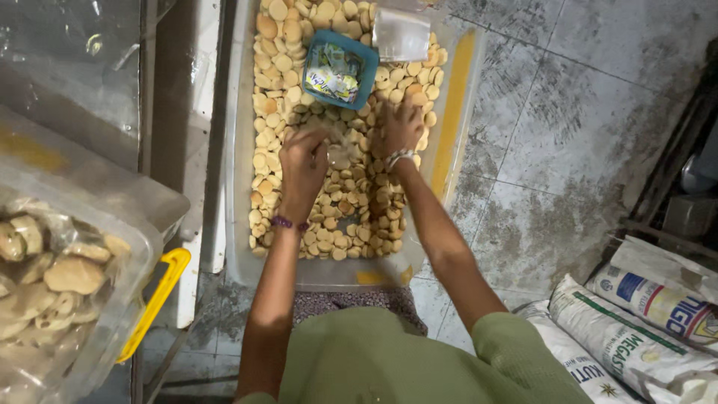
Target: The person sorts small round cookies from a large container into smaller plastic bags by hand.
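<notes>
A large clear plastic bin (pixel 239 150) on the floor is full of small round pale biscuits (pixel 351 202). My left hand (pixel 303 161) holds a small clear plastic bag (pixel 336 146) over the biscuits. My right hand (pixel 400 127) rests fingers-down on the biscuits just right of the bag, seemingly gathering some. A small teal tub (pixel 366 63) with little printed sachets sits on the biscuits farther back. A stack of clear bags (pixel 400 34) lies beside it.
At the left stands another clear bin (pixel 112 299) with bagged biscuits and a yellow handle (pixel 153 299). Printed woven sacks (pixel 636 329) lie at the right on the grey tiled floor (pixel 583 112). A dark metal frame (pixel 673 164) runs along the right edge.
</notes>
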